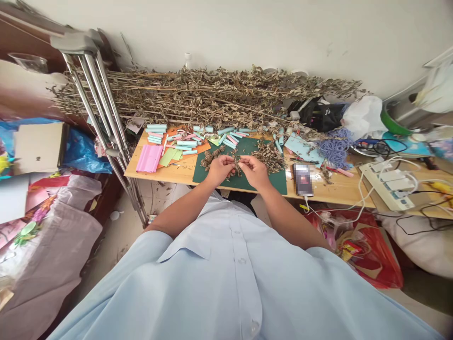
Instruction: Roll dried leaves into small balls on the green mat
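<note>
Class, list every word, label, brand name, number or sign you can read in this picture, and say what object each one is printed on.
No text can be read.
Phone beside the green cutting mat: screen blurred, unreadable.
Black bag at the back of the table: a small white mark, too small to read.
Brown cardboard box on the left: a small dark mark, too small to read.

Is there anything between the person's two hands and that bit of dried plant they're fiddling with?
Nothing visible. The left hand and right hand meet over the green mat, fingertips pinching a dried sprig directly. Loose dried bits lie beside them, not between.
</note>
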The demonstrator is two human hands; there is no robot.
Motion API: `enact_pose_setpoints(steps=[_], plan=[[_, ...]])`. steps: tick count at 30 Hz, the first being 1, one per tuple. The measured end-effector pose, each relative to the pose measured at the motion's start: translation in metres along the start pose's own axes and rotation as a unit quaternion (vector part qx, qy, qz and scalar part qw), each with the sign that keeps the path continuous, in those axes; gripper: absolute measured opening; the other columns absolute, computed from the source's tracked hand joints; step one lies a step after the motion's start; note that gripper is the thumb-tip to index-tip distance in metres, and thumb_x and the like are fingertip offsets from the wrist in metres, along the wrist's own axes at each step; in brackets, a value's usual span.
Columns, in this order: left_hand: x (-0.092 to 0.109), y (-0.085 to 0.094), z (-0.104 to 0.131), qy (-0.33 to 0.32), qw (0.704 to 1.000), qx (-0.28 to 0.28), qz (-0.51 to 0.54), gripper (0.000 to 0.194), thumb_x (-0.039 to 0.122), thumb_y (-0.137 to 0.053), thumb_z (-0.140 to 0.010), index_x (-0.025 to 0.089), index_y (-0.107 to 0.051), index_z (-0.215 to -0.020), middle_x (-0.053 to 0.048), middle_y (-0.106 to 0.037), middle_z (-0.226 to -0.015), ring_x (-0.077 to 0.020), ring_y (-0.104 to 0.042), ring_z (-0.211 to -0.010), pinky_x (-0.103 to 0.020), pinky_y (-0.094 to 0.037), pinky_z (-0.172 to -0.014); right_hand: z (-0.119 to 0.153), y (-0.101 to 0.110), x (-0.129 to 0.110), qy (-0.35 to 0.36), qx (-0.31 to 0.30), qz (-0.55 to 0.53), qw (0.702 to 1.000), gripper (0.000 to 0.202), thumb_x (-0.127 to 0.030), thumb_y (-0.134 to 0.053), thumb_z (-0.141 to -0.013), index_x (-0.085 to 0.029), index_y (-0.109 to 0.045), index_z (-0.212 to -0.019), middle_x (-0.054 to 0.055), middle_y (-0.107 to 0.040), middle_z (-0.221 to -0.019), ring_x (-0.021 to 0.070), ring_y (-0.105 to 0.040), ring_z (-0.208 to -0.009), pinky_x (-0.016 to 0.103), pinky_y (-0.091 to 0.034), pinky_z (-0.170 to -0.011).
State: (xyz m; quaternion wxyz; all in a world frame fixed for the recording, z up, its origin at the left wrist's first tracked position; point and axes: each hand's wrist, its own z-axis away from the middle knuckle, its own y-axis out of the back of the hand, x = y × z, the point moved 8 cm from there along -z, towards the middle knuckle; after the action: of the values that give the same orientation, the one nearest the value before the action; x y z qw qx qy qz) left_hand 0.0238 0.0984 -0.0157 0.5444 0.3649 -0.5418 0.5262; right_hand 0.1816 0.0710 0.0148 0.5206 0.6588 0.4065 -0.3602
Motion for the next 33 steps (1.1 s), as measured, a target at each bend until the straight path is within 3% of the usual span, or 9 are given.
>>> enact_pose_setpoints(steps=[5,13,18,23,28,33], plan=[[0.001,-0.003,0.002,-0.011,1.000,-0.014,-0.019,0.026,0.016,-0.076,-0.075,0.014,-0.063,-0.098,0.001,-0.066,-0.071,-0.0098,-0.063,-0.055,-0.018,-0.041,-0.044,-0.003,-0.015,0.009,-0.032,-0.013,-0.047,0.998,0.039,-0.036,-0.066,-0.083,-0.024,-0.066,-0.120,0.004,-0.074,-0.095,0.0201,-0.070,-0.083,0.038,-0.058,-0.079],[-0.002,0.004,0.001,0.015,1.000,-0.006,0.000,0.028,0.015,-0.077,-0.073,0.014,-0.062,-0.097,0.003,-0.064,-0.066,-0.0090,-0.060,-0.052,-0.019,-0.041,-0.045,-0.011,-0.015,0.016,-0.061,-0.001,-0.074,0.995,0.040,-0.036,-0.063,-0.082,-0.022,-0.063,-0.119,0.003,-0.073,-0.089,0.0187,-0.067,-0.076,0.036,-0.056,-0.075],[0.000,0.007,0.003,0.028,0.999,0.000,0.019,0.026,0.018,-0.079,-0.072,0.013,-0.063,-0.092,0.003,-0.061,-0.060,-0.0103,-0.060,-0.050,-0.020,-0.041,-0.044,-0.013,-0.009,0.021,-0.048,0.022,-0.023,0.998,0.029,-0.035,-0.064,-0.080,-0.021,-0.070,-0.105,0.005,-0.074,-0.092,0.0206,-0.068,-0.082,0.038,-0.056,-0.080],[0.003,0.008,0.005,0.037,0.998,0.002,0.044,0.029,0.019,-0.081,-0.070,0.013,-0.063,-0.092,0.001,-0.064,-0.065,-0.0096,-0.060,-0.052,-0.020,-0.041,-0.045,-0.010,-0.008,0.021,-0.057,0.021,0.041,0.997,0.023,-0.039,-0.063,-0.083,-0.023,-0.074,-0.095,0.003,-0.074,-0.083,0.0211,-0.066,-0.075,0.039,-0.055,-0.079],[0.003,0.010,0.002,0.029,0.999,0.000,0.036,0.029,0.019,-0.080,-0.072,0.013,-0.063,-0.095,0.000,-0.066,-0.070,-0.0095,-0.061,-0.054,-0.020,-0.042,-0.046,-0.008,-0.017,0.014,-0.062,-0.011,-0.056,0.996,0.030,-0.045,-0.066,-0.082,-0.022,-0.072,-0.101,0.004,-0.074,-0.085,0.0199,-0.067,-0.074,0.036,-0.057,-0.073],[0.002,0.010,0.000,0.009,1.000,0.003,0.017,0.029,0.020,-0.080,-0.074,0.013,-0.062,-0.097,0.001,-0.064,-0.070,-0.0093,-0.059,-0.054,-0.020,-0.041,-0.046,-0.007,-0.028,0.013,-0.077,-0.038,-0.109,0.990,0.037,-0.038,-0.073,-0.072,-0.019,-0.069,-0.104,0.005,-0.074,-0.088,0.0196,-0.069,-0.079,0.038,-0.059,-0.078]])
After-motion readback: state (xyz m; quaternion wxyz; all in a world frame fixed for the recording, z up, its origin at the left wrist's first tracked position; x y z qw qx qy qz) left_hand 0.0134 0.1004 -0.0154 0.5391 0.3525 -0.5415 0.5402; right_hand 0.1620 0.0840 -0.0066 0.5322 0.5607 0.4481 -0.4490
